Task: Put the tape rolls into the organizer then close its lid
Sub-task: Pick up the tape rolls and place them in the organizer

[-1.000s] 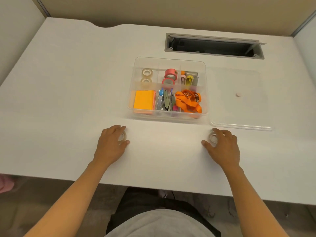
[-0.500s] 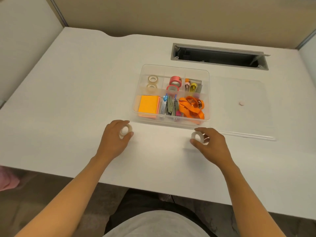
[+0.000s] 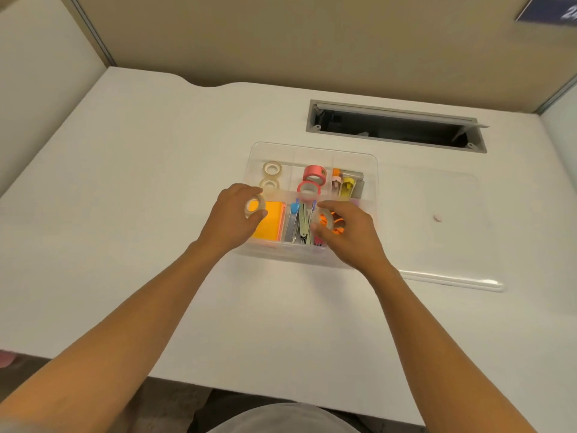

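A clear plastic organizer (image 3: 376, 170) stands open on the white desk. My left hand (image 3: 232, 218) grips a clear tape roll (image 3: 254, 207) above the organizer's front left part, over the orange sticky notes (image 3: 268, 226). My right hand (image 3: 349, 235) holds a second clear tape roll (image 3: 324, 218) above the front middle, over the orange clips. Two clear rolls (image 3: 271, 168) lie in the back left compartment and two pink rolls (image 3: 313, 174) in the back middle one. The clear lid (image 3: 443, 232) lies flat on the desk to the right of the organizer.
A grey cable slot (image 3: 396, 128) is cut into the desk behind the organizer. Partition walls stand at the back and on both sides. The desk's front edge runs just above my lap.
Both hands have lifted their tape rolls off the desk and moved forward over the organizer. The camera has tilted up a little.
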The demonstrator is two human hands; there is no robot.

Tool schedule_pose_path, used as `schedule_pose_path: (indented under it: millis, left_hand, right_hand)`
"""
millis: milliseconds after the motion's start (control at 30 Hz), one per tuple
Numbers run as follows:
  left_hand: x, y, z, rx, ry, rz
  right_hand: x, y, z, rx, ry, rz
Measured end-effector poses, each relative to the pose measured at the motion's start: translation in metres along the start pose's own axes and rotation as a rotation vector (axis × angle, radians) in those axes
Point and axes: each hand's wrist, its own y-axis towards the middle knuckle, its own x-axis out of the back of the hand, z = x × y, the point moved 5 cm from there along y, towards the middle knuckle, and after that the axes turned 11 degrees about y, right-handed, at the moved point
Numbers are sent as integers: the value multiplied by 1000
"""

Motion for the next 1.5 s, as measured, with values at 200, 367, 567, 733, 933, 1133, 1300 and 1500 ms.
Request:
schedule_pose_path:
  millis: [200,367,567,733,933,1133,1300,1500]
  left_hand:
    - [-10,63,-17,11,82,43]
    - [-22,106,-18,71,157,113]
    - [-41,131,-15,134,344,275]
    - [-49,142,-19,102,494,334]
    - [-57,144,-20,107,480,344]
    - [-59,143,-18,138,440,297]
    - [-61,142,-19,143,427,290]
    - [-62,142,-16,129,450,304]
  right_hand:
    - [-2,42,-1,12,-31,12]
    - [-2,69,-5,1,-17,1]
    - [-4,87,-6,-1,-23,6]
    - [-6,94,-5,-4,-35,26]
    - [-5,94,-7,-8,-31,18]
    - [-7,93,-9,-3,-47,10]
    - [-10,93,-10,-21,-61,20]
    - [-12,99,-8,-11,-65,18]
